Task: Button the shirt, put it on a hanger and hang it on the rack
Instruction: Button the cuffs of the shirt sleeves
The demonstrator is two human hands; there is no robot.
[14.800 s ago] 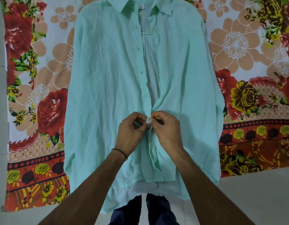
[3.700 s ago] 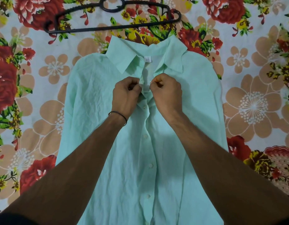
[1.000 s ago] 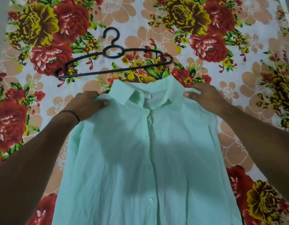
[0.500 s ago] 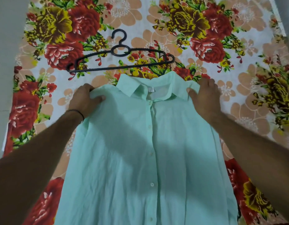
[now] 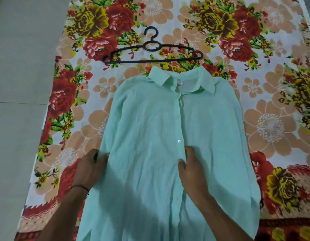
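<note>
A mint-green shirt (image 5: 150,129) lies flat and front-up on a floral sheet, its button placket closed from collar down. A black plastic hanger (image 5: 151,53) lies on the sheet just beyond the collar, apart from the shirt. My left hand (image 5: 89,168) touches the shirt's left side edge near mid-length, fingers fairly straight. Beside the placket, my right hand (image 5: 191,168) rests on the shirt front with relaxed fingers. Neither hand holds anything.
The floral sheet (image 5: 265,105) spreads over a grey tiled floor (image 5: 20,84), which shows bare along the left. No rack is in view.
Both hands have left the shirt's shoulders and slid down to its middle: left to the side edge, right beside the placket. The view has pulled back.
</note>
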